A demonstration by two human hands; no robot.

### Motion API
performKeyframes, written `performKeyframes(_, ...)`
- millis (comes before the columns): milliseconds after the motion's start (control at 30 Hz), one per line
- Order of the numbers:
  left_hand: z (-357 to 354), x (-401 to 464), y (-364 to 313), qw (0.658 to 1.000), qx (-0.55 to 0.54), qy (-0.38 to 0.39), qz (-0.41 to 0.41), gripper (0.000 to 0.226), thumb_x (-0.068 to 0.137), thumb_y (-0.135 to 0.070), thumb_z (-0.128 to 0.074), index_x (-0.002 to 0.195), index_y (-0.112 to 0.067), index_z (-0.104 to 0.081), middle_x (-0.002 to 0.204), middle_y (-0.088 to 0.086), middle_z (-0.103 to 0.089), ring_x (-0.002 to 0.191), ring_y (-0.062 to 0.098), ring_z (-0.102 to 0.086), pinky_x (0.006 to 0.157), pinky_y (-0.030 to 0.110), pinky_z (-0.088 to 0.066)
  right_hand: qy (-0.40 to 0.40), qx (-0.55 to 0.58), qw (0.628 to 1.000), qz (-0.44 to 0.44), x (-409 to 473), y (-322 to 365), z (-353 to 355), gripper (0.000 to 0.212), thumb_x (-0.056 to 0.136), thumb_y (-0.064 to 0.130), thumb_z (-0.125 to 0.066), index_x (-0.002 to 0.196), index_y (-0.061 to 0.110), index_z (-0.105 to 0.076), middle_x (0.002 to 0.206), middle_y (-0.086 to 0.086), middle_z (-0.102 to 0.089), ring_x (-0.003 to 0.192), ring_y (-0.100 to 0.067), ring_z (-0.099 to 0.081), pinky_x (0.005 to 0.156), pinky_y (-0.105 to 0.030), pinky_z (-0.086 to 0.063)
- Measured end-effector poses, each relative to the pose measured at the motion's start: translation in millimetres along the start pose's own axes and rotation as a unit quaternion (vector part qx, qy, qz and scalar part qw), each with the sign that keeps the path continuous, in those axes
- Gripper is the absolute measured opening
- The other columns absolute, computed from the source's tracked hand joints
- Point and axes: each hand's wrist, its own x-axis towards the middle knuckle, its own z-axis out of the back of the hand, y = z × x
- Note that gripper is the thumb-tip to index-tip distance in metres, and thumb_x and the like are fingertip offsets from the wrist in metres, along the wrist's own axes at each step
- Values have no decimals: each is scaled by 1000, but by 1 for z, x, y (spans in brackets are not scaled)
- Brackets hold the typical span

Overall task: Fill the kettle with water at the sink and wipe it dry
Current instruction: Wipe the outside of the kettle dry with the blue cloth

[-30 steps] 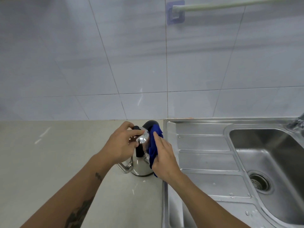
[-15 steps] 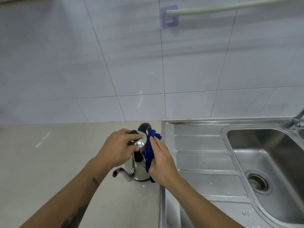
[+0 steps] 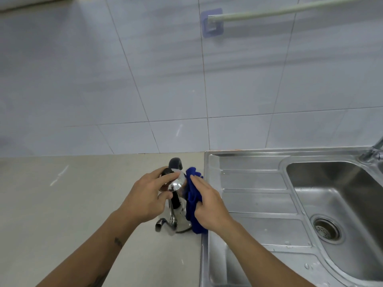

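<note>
A shiny steel kettle (image 3: 178,214) with a black handle and lid knob stands on the beige counter (image 3: 62,204), right beside the sink's left edge. Its curved spout points toward me at the lower left. My left hand (image 3: 148,198) grips the kettle's top around the lid, covering much of it. My right hand (image 3: 209,206) presses a blue cloth (image 3: 192,195) flat against the kettle's right side; the cloth hangs down to the counter.
A stainless steel sink (image 3: 259,204) with a ribbed drainboard fills the right side, its basin and drain (image 3: 326,227) farther right. The tap (image 3: 373,151) shows at the right edge. A towel rail (image 3: 269,11) runs along the tiled wall above.
The kettle has turned, so its spout has swung further toward me and to the left. My right hand with the cloth has stayed against the kettle's side. My view has tilted slightly upward.
</note>
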Motion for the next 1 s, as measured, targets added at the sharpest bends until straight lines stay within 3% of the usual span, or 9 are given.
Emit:
performKeyframes(133,-1,0,0,999,33,-18,40,56,85,-33,-68,137,-43,-48,136,-8,-52,113,19,-51,96,32,-42,10,-12,1000,22,11,9,1,82,85,-13,-51,155,22,-30,161,7,-30,146,-11,-29,121,-29,-27)
performKeyframes(333,-3,-11,-6,991,88,-45,86,51,87,-52,-59,137,-46,-46,133,-4,-49,112,20,-47,89,34,-47,40,-6,998,-50,4,-1,-4,71,85,-10,-51,149,20,-40,135,0,-54,120,-19,-53,96,-21,-41)
performKeyframes(433,-3,-14,-4,991,83,-60,86,49,85,-54,-60,133,-47,-49,129,-5,-53,107,20,-49,85,34,-47,11,17,999,-29,10,10,-3,68,87,-6,-55,148,21,-43,135,4,-52,123,-17,-53,100,-24,-43)
performKeyframes(533,0,-15,3,995,68,-49,62,50,85,-52,-61,133,-51,-47,131,-9,-51,106,18,-48,87,31,-46,0,19,1000,-4,21,20,-2,68,87,-4,-57,148,25,-45,144,8,-48,127,-13,-49,109,-28,-42)
performKeyframes(667,10,-13,22,1000,24,0,-2,60,81,-37,-70,136,-47,-47,134,-12,-45,109,16,-43,97,29,-39,20,10,999,-50,24,12,0,68,87,-9,-50,145,27,-49,133,3,-58,112,-13,-56,94,-21,-45)
performKeyframes(833,8,-6,34,998,-27,16,-62,62,82,-29,-70,139,-39,-46,146,-12,-40,138,12,-33,115,33,-26,14,-11,995,-96,9,5,-7,66,91,-6,-49,148,26,-44,129,-1,-60,103,-14,-60,84,-21,-47)
performKeyframes(933,-1,-9,39,998,-39,0,-58,61,84,-30,-68,139,-40,-44,148,-12,-40,133,14,-42,108,27,-30,-25,2,994,-107,-3,5,-11,65,91,-6,-50,147,27,-46,134,3,-58,113,-15,-58,95,-26,-49)
performKeyframes(1000,-6,-6,34,998,-12,-28,-60,56,83,-40,-62,137,-40,-47,143,-7,-46,124,20,-48,105,32,-34,-53,27,993,-106,-12,7,-7,63,91,-8,-50,143,27,-52,128,6,-61,114,-13,-59,98,-25,-48)
